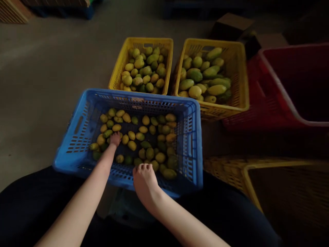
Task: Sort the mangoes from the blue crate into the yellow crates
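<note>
A blue plastic crate (63,156) stands right in front of me, between my knees. Yellow and green oval fruits (132,145) lie scattered over its floor, thickest along the right side; they look like lemons or small mangoes. My left hand (115,139) reaches down inside, among the fruits left of the middle. Its fingers point downward and are mostly hidden, so I cannot see whether one is gripped. At the crate's near rim is my right hand (145,176), its fingers curled over the edge close to several fruits.
Beyond the blue crate stand two yellow crates, the left one (117,67) with round fruits and the right one (243,79) with longer ones. A red bin (276,79) is at right. Another yellow crate (248,181) sits near my right knee. Cardboard (232,21) lies behind.
</note>
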### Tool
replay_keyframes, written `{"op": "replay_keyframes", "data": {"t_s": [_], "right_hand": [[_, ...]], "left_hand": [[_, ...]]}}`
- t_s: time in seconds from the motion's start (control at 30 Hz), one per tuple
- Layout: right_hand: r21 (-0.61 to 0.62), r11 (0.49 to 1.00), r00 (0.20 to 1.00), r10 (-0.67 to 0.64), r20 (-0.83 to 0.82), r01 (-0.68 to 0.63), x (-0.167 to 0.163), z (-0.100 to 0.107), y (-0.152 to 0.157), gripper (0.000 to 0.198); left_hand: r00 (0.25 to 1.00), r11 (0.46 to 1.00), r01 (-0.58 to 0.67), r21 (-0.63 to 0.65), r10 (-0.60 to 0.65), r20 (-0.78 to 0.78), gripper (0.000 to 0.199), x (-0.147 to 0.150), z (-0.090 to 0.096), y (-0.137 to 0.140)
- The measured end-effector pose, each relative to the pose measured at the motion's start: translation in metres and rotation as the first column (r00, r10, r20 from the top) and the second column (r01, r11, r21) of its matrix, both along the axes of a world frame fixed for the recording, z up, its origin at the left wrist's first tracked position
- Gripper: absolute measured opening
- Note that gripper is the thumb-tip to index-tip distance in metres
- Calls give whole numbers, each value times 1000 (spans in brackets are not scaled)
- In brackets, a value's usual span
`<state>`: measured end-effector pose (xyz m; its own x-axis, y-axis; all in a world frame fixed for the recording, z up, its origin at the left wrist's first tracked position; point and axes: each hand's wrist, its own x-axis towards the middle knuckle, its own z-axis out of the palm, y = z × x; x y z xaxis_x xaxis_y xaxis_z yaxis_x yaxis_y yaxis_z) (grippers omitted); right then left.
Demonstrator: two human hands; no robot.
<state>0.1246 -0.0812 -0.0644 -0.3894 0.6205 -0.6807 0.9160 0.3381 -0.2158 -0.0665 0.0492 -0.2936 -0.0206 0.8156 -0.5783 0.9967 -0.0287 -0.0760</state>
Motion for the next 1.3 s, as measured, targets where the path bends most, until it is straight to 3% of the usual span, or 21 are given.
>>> {"op": "replay_keyframes", "data": {"t_s": [0.13,0.2,0.27,0.3,0.33,0.4,0.47,0.5,0.57,0.63,0.7,0.8,0.97,1.17,1.3], "right_hand": [[-14,999,998,-37,-43,36,-2,-2,1,38],[1,999,998,-44,-51,45,-1,-1,2,38],[37,998,997,-51,-58,53,0,0,4,38],[51,997,997,-55,-62,59,1,2,5,38],[63,996,996,-58,-65,63,1,3,5,38],[86,994,996,-57,-69,63,2,5,5,36],[108,993,996,-47,-80,55,2,7,2,34],[117,992,995,-42,-85,52,1,8,0,33],[131,990,995,-30,-91,42,0,10,-5,33],[138,990,996,-13,-91,26,0,13,-8,33],[132,991,997,6,-83,5,1,16,-8,33],[131,991,998,19,-57,-12,12,19,1,37],[182,976,992,-126,12,122,43,6,28,42],[10,979,969,-203,144,203,50,-46,51,36],[37,965,962,-262,72,260,33,-88,52,27]], "left_hand": [[997,1000,-28,8,28,65,52,-8,16,5],[993,999,-52,10,51,109,51,-15,32,13],[959,989,-136,50,119,255,49,-18,54,24],[886,968,-243,62,196,420,47,-17,67,29],[756,931,-363,28,277,593,46,-14,81,34],[351,819,-553,-156,399,847,48,-4,115,42],[-23,734,-583,-348,413,911,50,10,155,46],[-152,716,-571,-400,387,910,50,16,178,45],[-305,706,-544,-452,335,891,52,26,222,38],[-385,706,-525,-476,302,872,55,31,262,23],[-442,693,-528,-491,269,856,56,31,289,2],[-555,645,-551,-529,190,810,51,24,303,-26],[-754,487,-529,-695,106,649,25,13,294,-39],[-914,375,-308,-874,138,382,17,13,306,-43],[-947,246,-263,-933,119,299,18,11,313,-50]]}}
